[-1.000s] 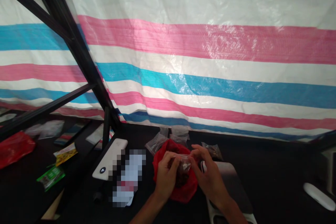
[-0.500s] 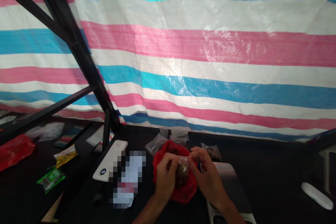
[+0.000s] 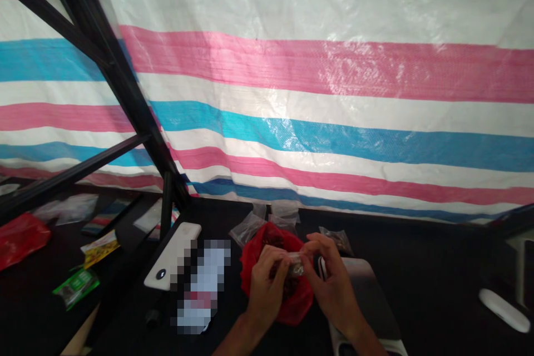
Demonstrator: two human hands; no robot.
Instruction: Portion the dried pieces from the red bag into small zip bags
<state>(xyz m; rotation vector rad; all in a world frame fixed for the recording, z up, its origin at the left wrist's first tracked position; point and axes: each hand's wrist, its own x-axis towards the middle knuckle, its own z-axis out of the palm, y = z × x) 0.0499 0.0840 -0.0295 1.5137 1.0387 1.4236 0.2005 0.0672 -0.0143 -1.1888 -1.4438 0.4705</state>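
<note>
Bkgd is filled by a striped plastic sheet (image 3: 334,72) in pink, wht & blue, its lower edge met by the back edge of a blk tabletop (image 3: 434,278). On the L, the view is crossed by a blk metal frame (image 3: 125,94).

Small clear bag (image 3: 296,265) is held over the mouth of an open red bag (image 3: 294,308), approx. centre of the near tabletop. One side is pinched btwn thumb & fingers of the L hand (image 3: 267,278), the other btwn thumb & fingers of the R hand (image 3: 329,283); whether its top is sealed can't be told. Brown bits are seen inside the red bag, nr its rim.

Room at the back is narrowed by clear bags (image 3: 248,228) just behind the red bag & by a filled packet (image 3: 339,240) beyond the R hand. R side is bounded by a scale (image 3: 369,289), overhung by the R forearm; contact can't be told. Farther R, a wide stretch of blk surface is left btwn scale & a wht rounded object (image 3: 504,310). On the L, a narrower gap is left btwn red bag & a pixelated item (image 3: 204,283), w/ a wht device (image 3: 169,256) set alongside. A yellow packet (image 3: 100,248) & green packet (image 3: 77,287) are seen far L.
</note>
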